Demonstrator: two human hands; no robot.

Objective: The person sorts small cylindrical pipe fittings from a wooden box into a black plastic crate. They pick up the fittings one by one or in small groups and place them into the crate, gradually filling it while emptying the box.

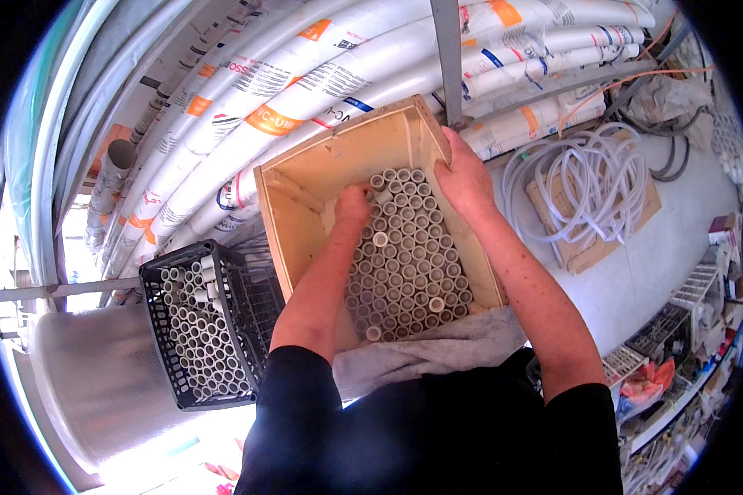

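A wooden box (359,139) stands in front of me, its floor packed with upright plastic pipe couplings (408,253) set side by side. My right hand (467,176) is closed over the box's upper right rim, with the thumb inside. My left hand (353,204) reaches into the box at the left edge of the rows; its fingertips are at a coupling near the top, partly hidden, so I cannot tell whether they grip it. Beside them one coupling (384,197) lies tilted. A grey cloth (427,352) lies along the near edge of the box.
Left of the box, a black plastic crate (182,399) holds many similar couplings, some lying loose on top. Long wrapped white pipes (322,80) lie behind, crossed by a metal post (449,68). Coiled clear hose (579,185) rests on cardboard at right, with stocked shelves (669,414) lower right.
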